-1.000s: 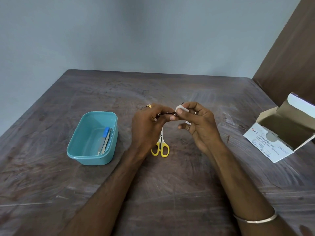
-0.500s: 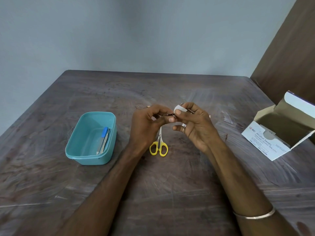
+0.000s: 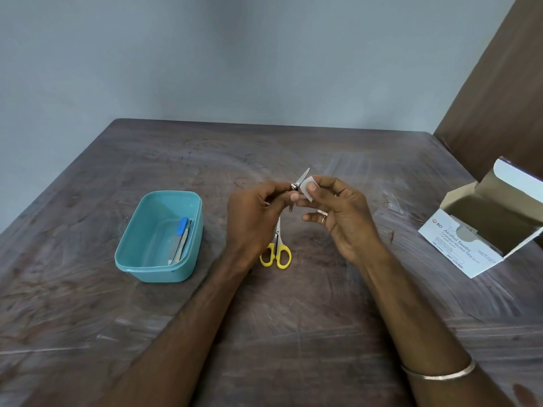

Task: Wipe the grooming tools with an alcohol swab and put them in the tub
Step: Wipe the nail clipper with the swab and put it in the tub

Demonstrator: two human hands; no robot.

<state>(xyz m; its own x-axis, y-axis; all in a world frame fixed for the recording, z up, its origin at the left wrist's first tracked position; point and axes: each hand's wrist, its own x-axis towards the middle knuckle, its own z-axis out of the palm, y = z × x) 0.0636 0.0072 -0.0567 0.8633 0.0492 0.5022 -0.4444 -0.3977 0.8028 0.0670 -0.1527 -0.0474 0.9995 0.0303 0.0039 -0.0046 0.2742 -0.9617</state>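
We see two ways this could go wrong. The nail clipper (image 3: 299,186) is a small, smooth metal thing pinched only at the fingertips of the left hand (image 3: 258,212), and its lever stands swung up and away from the body; a firm rub from the swab (image 3: 310,189) could twist it out of that pinch and drop it onto the table (image 3: 293,333), which would probably mean wiping it again. The other risk is the cutting edge: the right hand (image 3: 340,218) presses the swab against the clipper's head with thumb and forefinger closed on it, and a thin wet pad gives little cover if a fingertip slides onto the blades (we cannot see exactly where the edge sits behind the swab).

The clipper itself is held in the air above the middle of the table, between the two hands, silver and narrow, its lever pointing up and away from us. The left fingers are clamped on its rear part. The swab is a small white folded square touching its front end.

Below the hands lie the scissors (image 3: 276,248) with yellow handles, flat on the table and, we judge, not yet wiped. The teal tub (image 3: 141,259) stands to the left, well apart, already holding a file with a blue tip (image 3: 181,236). The swab box (image 3: 470,242) sits open at the right.
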